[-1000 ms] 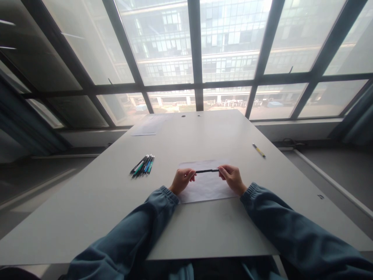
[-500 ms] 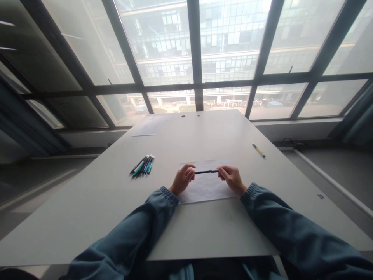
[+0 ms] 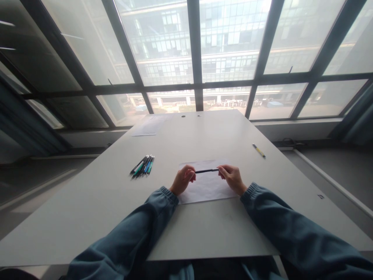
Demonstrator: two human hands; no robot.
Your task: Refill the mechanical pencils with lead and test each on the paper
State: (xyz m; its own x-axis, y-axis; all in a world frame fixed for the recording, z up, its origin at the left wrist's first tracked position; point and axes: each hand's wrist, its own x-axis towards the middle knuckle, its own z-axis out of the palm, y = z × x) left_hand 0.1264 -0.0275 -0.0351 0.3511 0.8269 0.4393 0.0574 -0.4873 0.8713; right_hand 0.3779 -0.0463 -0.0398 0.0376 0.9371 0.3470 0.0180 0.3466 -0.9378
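Pen [image 3: 206, 170], dark and slim, held level above a sheet of paper [image 3: 205, 186] near the middle of the bench [image 3: 96, 202], closer to the near edge than the far one. Only one view, from the head camera.

Left hand [image 3: 183, 180]: fingers curled, tips pinched on the pen's left end. Right hand [image 3: 231, 178]: same pinch on the right end. Both hands closed on the pen, one per end, so the barrel spans the gap between them; a grip at each end suits pulling or twisting the two halves, by my judgement. Whether a cap or tip is loose, too small to tell.

Paper lies flat under the hands, its near edge between the two blue sleeves [image 3: 136, 237], placed as a working surface right under the pen.

Bundle of pens [image 3: 142, 166], green, blue and dark, lies together toward the left edge, well apart from the hands, within reach of the left hand. Single yellow pen [image 3: 258, 150] lies alone toward the right edge. Another sheet [image 3: 147, 128] sits at the far left corner. Windows [image 3: 227, 46] beyond the far edge.
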